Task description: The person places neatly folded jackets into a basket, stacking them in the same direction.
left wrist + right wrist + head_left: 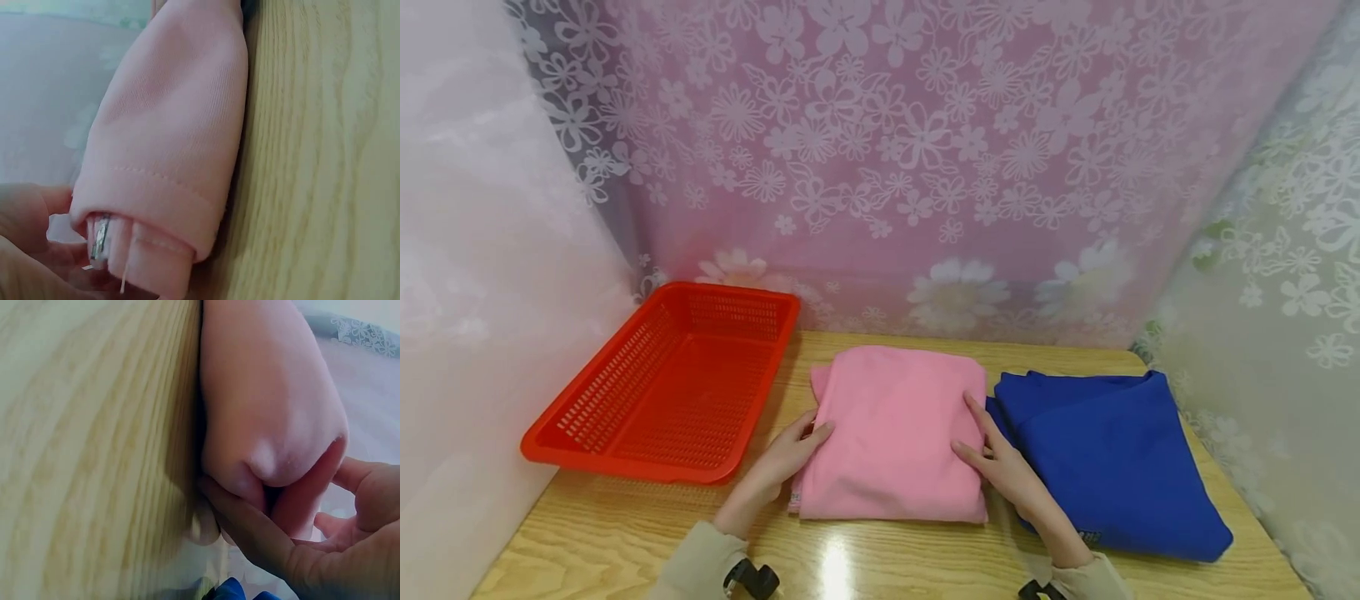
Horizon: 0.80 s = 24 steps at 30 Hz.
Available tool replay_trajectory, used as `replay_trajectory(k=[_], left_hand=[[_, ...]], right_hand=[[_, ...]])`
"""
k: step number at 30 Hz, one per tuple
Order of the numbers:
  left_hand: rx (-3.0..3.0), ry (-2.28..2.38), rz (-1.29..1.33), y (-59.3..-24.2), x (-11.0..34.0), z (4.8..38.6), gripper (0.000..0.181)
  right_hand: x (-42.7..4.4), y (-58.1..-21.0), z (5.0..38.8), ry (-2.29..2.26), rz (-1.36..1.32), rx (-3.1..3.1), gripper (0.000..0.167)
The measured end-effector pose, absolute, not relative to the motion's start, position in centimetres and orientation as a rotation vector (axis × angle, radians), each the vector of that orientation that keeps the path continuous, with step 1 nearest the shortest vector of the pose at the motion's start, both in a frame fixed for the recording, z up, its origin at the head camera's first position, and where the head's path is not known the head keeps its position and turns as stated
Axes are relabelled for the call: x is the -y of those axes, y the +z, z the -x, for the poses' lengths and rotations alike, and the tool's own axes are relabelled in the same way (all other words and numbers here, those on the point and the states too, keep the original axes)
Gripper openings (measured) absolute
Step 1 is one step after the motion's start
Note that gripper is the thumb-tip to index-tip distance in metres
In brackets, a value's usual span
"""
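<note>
A folded pink garment (898, 433) lies flat on the table between the two hands. The left hand (793, 450) grips its left side, thumb on top. In the left wrist view the pink garment (169, 125) shows a stitched hem and a small label at its folded layers, with fingers of the left hand (31, 244) behind them. On the opposite side the right hand (1003, 467) holds the garment's edge. In the right wrist view digits of the right hand (337, 550) lie above and below the rounded folds of the pink garment (269, 394). Some fingertips are hidden.
A folded blue garment (1112, 467) lies close by the right forearm. At the left stands a red plastic basket (737, 467) with slotted walls. Flowered curtains (880, 167) enclose the wooden table (617, 542) at the back and sides.
</note>
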<state>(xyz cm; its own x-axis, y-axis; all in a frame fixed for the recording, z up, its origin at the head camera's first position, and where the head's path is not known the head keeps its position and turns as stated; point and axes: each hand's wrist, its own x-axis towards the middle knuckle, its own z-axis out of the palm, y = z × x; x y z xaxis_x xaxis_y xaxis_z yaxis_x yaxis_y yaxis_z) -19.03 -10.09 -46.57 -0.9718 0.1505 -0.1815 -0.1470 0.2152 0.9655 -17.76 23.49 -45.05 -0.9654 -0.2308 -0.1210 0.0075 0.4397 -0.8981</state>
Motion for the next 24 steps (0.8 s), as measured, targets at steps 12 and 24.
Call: replay_trajectory(k=[12, 24], left_hand=[[-2.028, 1.93, -0.091, -47.2, 10.2, 19.4, 0.079], [-1.958, 2.043, -0.146, -47.9, 10.1, 19.1, 0.074]], right_hand=[[-23.7, -45.4, 17.8, -1.682, 0.215, -2.321, 0.08], [-23.7, -45.5, 17.4, -1.778, 0.144, -2.253, 0.081]])
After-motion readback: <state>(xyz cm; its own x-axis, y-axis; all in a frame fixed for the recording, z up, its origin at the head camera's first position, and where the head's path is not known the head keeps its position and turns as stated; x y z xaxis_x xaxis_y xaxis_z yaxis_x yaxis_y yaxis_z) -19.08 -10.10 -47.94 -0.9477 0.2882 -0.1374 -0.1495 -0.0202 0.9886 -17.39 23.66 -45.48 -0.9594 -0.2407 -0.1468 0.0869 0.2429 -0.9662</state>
